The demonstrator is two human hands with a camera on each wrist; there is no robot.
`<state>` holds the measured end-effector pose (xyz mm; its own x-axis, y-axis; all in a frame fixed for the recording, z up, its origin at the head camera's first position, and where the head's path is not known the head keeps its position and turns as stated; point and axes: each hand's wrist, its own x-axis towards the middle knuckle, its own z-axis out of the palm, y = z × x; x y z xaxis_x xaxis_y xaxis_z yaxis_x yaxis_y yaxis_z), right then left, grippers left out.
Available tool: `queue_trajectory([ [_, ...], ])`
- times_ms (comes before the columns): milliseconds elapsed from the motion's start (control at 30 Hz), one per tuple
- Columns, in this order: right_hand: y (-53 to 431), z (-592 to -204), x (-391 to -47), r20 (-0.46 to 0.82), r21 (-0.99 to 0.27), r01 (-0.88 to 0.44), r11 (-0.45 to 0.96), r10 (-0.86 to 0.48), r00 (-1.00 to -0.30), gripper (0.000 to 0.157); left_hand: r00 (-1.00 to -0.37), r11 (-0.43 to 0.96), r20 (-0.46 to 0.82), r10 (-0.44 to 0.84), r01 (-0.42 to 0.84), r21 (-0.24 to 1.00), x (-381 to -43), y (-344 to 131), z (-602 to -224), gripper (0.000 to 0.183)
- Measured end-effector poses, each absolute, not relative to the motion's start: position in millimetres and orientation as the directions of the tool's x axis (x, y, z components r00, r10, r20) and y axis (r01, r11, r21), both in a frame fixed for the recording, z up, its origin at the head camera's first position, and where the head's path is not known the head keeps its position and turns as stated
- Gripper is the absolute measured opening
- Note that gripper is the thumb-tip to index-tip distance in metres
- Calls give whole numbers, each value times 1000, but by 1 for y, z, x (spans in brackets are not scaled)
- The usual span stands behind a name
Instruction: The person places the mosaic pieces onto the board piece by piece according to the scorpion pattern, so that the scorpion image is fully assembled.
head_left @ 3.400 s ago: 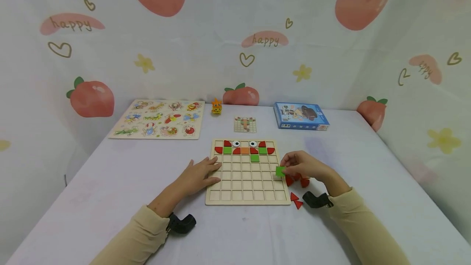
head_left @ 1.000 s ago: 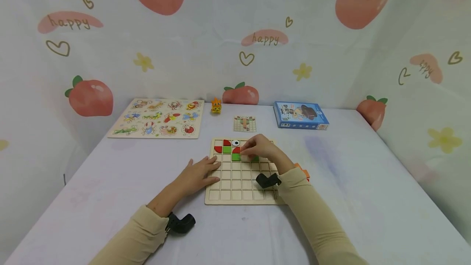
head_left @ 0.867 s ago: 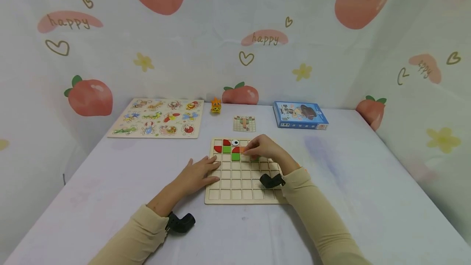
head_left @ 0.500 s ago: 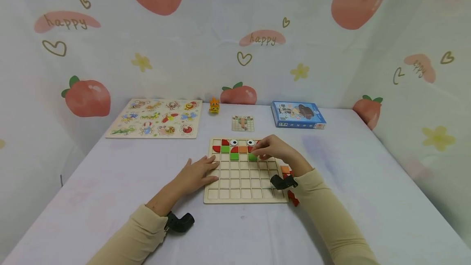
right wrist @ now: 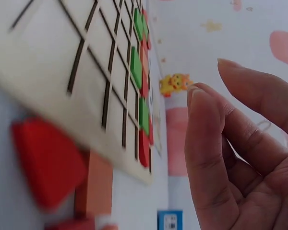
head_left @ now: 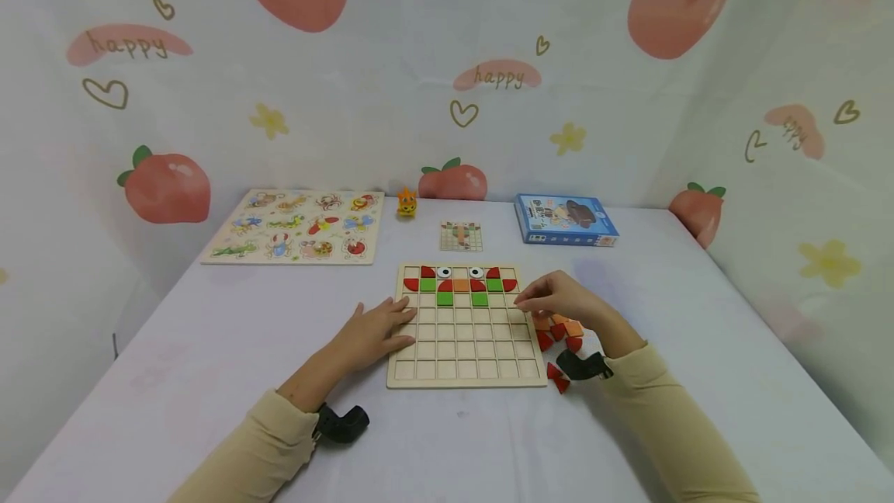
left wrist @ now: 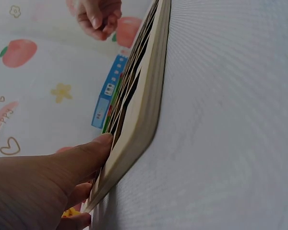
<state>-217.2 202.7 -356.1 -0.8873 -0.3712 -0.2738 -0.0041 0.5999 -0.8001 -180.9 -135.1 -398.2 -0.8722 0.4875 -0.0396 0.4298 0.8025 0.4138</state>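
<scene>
A wooden grid board [head_left: 466,332] lies mid-table, its far rows filled with red, green and orange tiles and two eye discs. Two green square tiles sit in the third row, the left one [head_left: 445,299] and the right one [head_left: 479,299]. My left hand [head_left: 373,334] rests with spread fingers at the board's left edge; its thumb [left wrist: 89,153] lies on the rim in the left wrist view. Over the board's right edge hovers my right hand [head_left: 569,301]. In the right wrist view its fingers [right wrist: 206,139] are loosely bent, thumb and fingertip apart, holding nothing.
Loose orange tiles [head_left: 573,328] and red pieces [head_left: 559,380] lie along the board's right side, partly beneath my right hand. Behind the board are a pattern card [head_left: 461,237], an orange toy [head_left: 407,202], a blue box [head_left: 569,220] and an insect puzzle [head_left: 293,227].
My right hand carried a green square tile from the right side to the board's third row, let it go, and moved back right. My left hand stayed at the left edge.
</scene>
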Motion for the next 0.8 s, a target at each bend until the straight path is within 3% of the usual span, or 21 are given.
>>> queue_trajectory([
  [400,245,-359,-192,-267,-752,-39,658,-359,-894,31,-872,805,-46,487,428,410,-182,-135,-397,58],
  [800,275,-377,-164,-170,-703,-122,700,-332,-928,31,-877,813,-70,475,407,416,-180,-134,-395,57],
])
